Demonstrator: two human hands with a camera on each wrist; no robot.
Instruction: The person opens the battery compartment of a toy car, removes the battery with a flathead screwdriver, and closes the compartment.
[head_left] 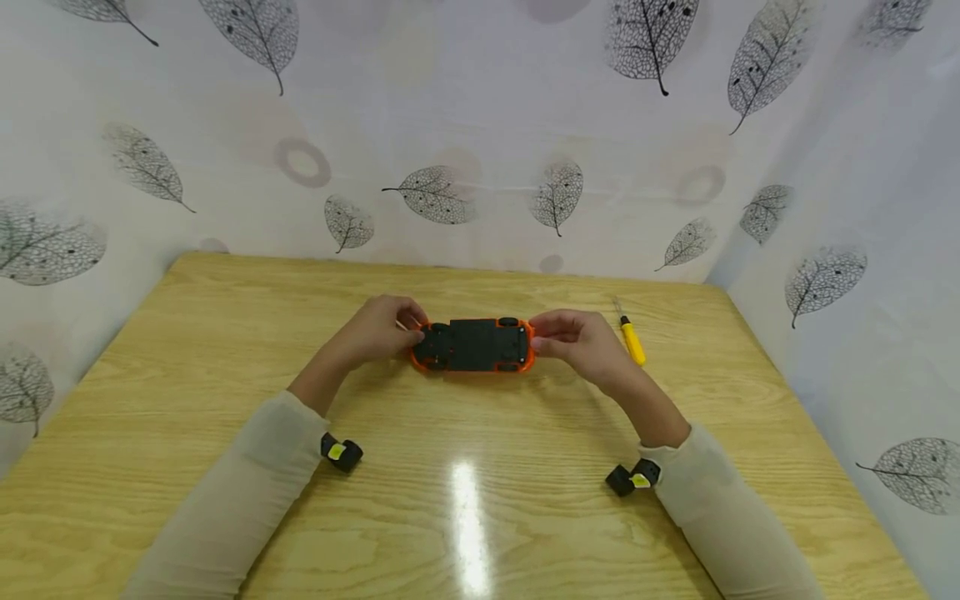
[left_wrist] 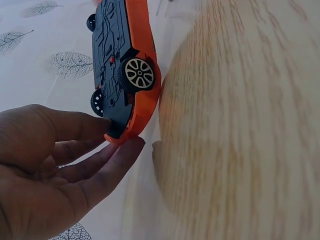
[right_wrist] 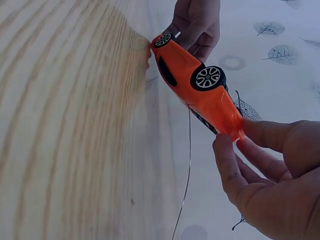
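Left grip (head_left: 381,330) and right grip (head_left: 585,343) pinch opposite ends of the upturned toy car (head_left: 472,345).

"How is it lit?"
"The head view is bright and fairly even. A white streak of glare (head_left: 469,529) lies on the near worktop (head_left: 555,517), and soft shadows follow the inner sides of both sleeves (head_left: 232,483)."
"And the wrist views?"
"Cooler and hazier. In the left one, the left hand (left_wrist: 47,190) looks dim against pale patterned cloth (left_wrist: 30,85), and the worktop's edge appears bowed. In the right one, highlights shine on the orange car (right_wrist: 185,82)."
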